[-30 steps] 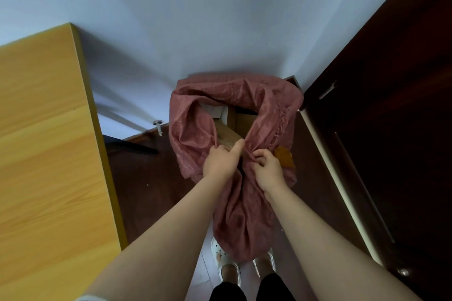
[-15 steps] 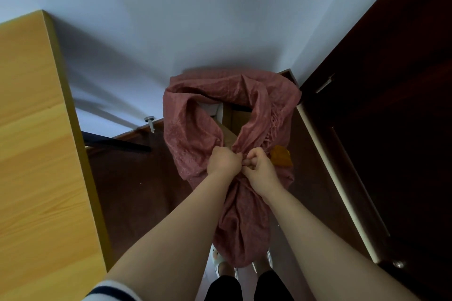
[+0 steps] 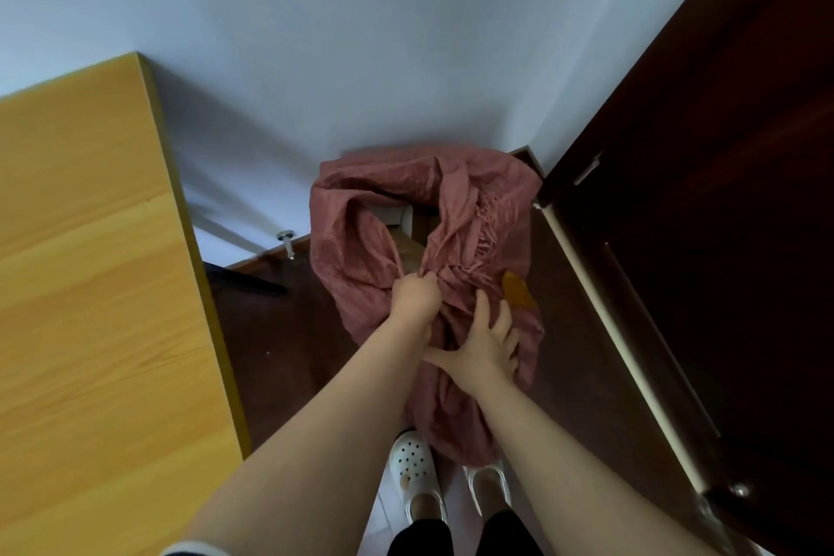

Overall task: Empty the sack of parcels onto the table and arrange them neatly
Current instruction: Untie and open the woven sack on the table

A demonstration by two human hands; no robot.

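The dusky-pink cloth sack (image 3: 361,271) stood on the dark floor (image 3: 280,343) in the corner, against the white wall (image 3: 361,59) and beside a dark door (image 3: 704,194), apart from the yellow wooden counter (image 3: 90,284). Its mouth gaped over cardboard parcels (image 3: 408,249). The left grip (image 3: 415,296) clenched bunched cloth at the mouth's near edge. The right grip (image 3: 485,343) was wide, fingers spread flat on the sack's side. White clogs (image 3: 413,465) showed below.
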